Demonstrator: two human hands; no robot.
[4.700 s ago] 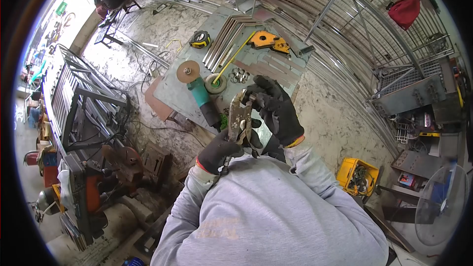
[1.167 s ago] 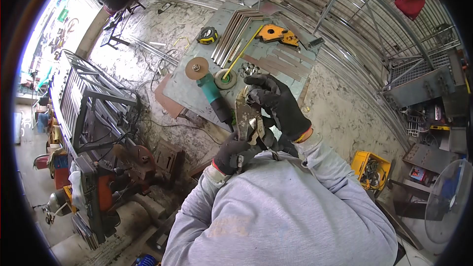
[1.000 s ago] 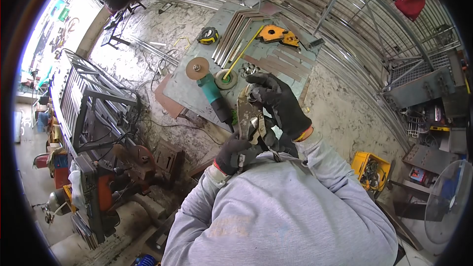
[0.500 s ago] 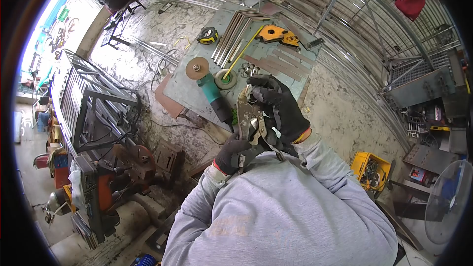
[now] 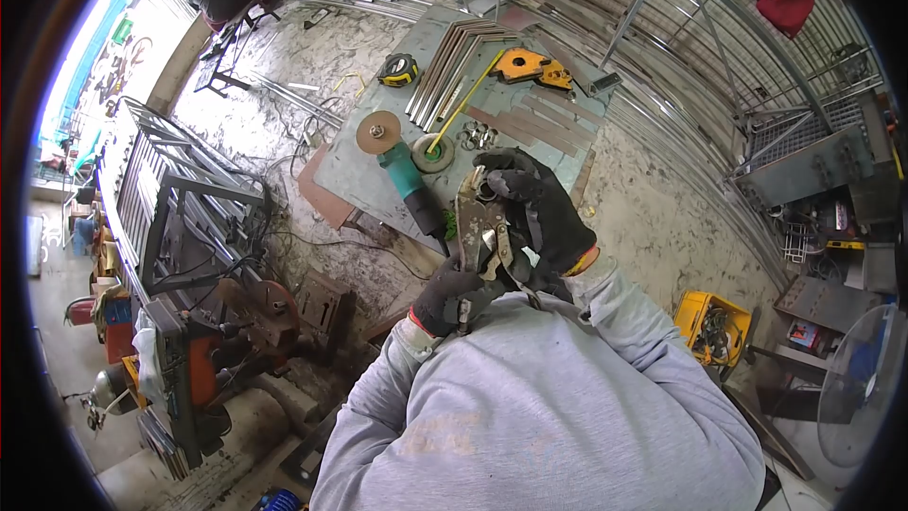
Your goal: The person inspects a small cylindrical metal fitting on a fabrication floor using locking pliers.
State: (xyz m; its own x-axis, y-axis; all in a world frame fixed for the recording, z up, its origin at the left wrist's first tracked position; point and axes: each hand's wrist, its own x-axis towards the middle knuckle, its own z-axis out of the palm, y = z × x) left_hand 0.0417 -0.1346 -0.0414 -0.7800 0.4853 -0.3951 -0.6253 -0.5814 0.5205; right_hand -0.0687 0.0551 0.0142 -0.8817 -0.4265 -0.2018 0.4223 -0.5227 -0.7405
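Note:
Locking pliers (image 5: 484, 227) are held upright in front of my chest. My gloved left hand (image 5: 452, 297) is closed around their lower handle. At the jaw end, my gloved right hand (image 5: 541, 208) pinches a small metal ring (image 5: 486, 191) against the pliers. Beyond my hands, a teal angle grinder (image 5: 405, 173) with a brown disc lies on the grey metal table (image 5: 345, 175). Near the grinder are a round disc (image 5: 433, 153), a yellow strip (image 5: 465, 102) and several small metal rings (image 5: 478, 136).
Bent metal bars (image 5: 452, 64), a tape measure (image 5: 398, 69), orange magnetic squares (image 5: 522, 63) and flat strips (image 5: 539, 120) lie across the table. At the left stands a metal frame (image 5: 203, 227); a yellow crate (image 5: 711, 327) and a fan (image 5: 863, 386) are at the right.
My right fingers have shifted slightly at the jaw end, and more of the small rings on the table show. Both hands keep their hold.

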